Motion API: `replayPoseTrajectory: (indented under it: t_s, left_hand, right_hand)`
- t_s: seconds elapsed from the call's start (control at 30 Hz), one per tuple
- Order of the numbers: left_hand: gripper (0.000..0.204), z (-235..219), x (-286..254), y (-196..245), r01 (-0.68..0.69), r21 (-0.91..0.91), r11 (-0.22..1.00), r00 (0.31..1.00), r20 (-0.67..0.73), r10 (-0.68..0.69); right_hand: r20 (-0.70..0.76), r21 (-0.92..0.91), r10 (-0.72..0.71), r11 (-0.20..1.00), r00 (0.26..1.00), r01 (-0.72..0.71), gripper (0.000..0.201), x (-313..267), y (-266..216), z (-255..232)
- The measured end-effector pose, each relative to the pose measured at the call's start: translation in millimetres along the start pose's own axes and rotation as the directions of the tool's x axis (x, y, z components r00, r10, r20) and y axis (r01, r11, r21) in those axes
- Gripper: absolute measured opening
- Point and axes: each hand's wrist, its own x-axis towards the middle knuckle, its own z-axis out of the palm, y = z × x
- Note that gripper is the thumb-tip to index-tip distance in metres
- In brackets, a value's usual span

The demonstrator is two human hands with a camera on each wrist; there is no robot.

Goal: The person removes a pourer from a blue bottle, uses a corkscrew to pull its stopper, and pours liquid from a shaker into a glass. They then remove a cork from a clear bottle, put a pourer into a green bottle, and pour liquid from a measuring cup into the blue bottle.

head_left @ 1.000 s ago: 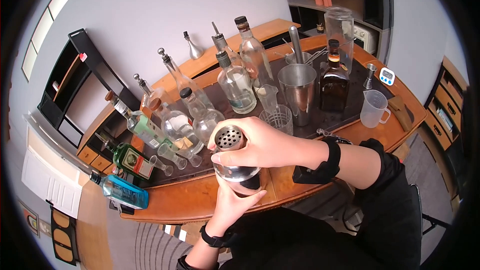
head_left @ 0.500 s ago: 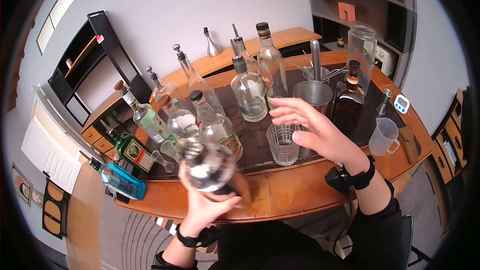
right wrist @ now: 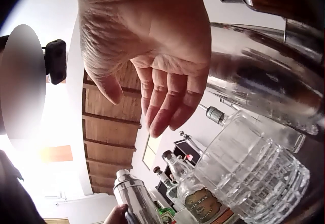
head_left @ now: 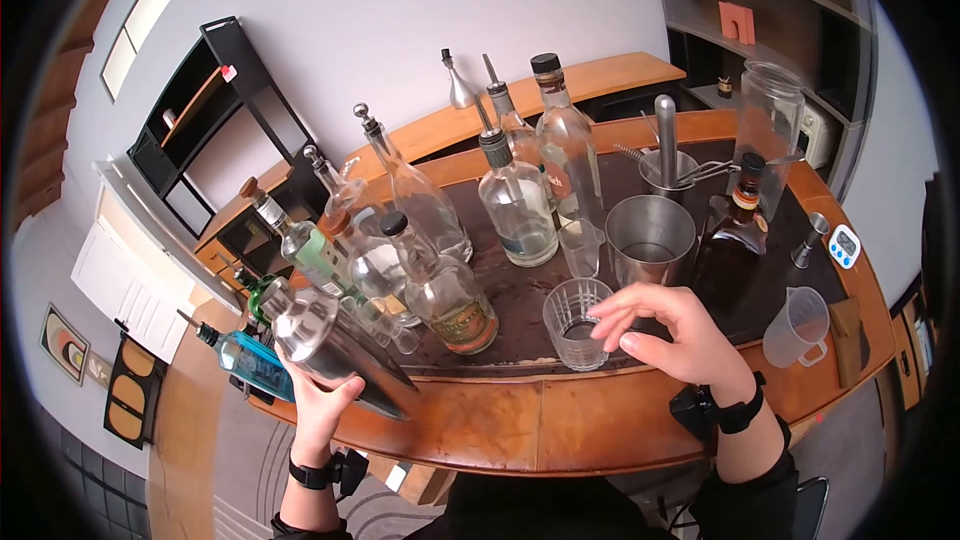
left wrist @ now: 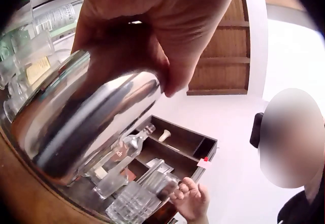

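Two hands are in view on either side of the cut-glass tumbler (head_left: 578, 330), which stands upright on the dark top of the table (head_left: 600, 415). Well to the left of the tumbler, the left hand (head_left: 317, 410) grips the metal shaker (head_left: 350, 352), its fingers curled round the body and its thumb on the near side. The shaker is tilted, with its narrower top leaning left and its broad base toward the tumbler; whether the base touches the table cannot be told. The right hand (head_left: 680, 335) is just to the right of the tumbler, partly in front of its rim in the head view. Its fingers are loosely bent and the thumb is apart from them; it holds nothing, and the right wrist view shows the fingertips apart from the glass.

Left of the tumbler stands a clear bottle (head_left: 455, 310) with a dark cap and a printed label. Farther left, several small glasses (head_left: 380, 320) are partly hidden, and farther left again is a blue bottle (head_left: 255, 365), partly behind the left hand. Just behind the tumbler is a small clear beaker (head_left: 580, 248); behind and to the left is a bottle with a metal pourer (head_left: 520, 215). Behind and to the right of the tumbler is a wide metal tin (head_left: 650, 245), with a dark bottle (head_left: 733, 235) beyond it. Well to the tumbler's right are a plastic measuring jug (head_left: 796, 328), a metal jigger (head_left: 811, 242) and a white timer (head_left: 845, 247).
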Motion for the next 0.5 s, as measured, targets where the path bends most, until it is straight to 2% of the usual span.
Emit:
replayPoseTrajectory:
  t_s: [0.07,0.13,0.2,0.3,0.43,0.5]
  left_hand:
    - [0.12,0.0,-2.8,-5.2,0.0,0.024,1.0,0.991,-0.134,0.003]
    - [0.121,-4.5,-4.4,-5.4,-0.035,0.123,0.992,0.994,-0.102,0.048]
    - [0.123,-12.7,2.5,-4.5,0.059,0.028,0.998,0.995,-0.079,-0.057]
    - [0.124,-17.9,2.3,-17.8,-0.009,0.077,0.997,0.991,-0.131,0.019]
    - [0.124,-24.2,-3.7,-28.0,0.056,0.027,0.998,0.985,-0.165,-0.051]
    - [0.123,-19.9,-8.4,-19.6,0.031,0.049,0.998,0.988,-0.154,-0.023]
  right_hand:
    - [0.003,0.015,0.052,0.999,0.999,-0.052,0.031,-2.1,4.0,-2.2]
    - [-0.008,0.094,0.041,0.995,0.999,-0.04,0.03,-5.4,14.6,-4.0]
    - [-0.003,0.108,0.048,0.993,0.999,-0.047,0.029,-6.8,16.5,-5.6]
    - [-0.018,0.223,0.075,0.972,0.997,-0.069,0.028,-6.5,18.6,-6.0]
    - [-0.03,0.228,0.067,0.972,0.997,-0.059,0.029,-7.4,20.5,-5.3]
    - [-0.041,0.247,0.075,0.967,0.996,-0.063,0.029,-8.3,20.8,-5.6]
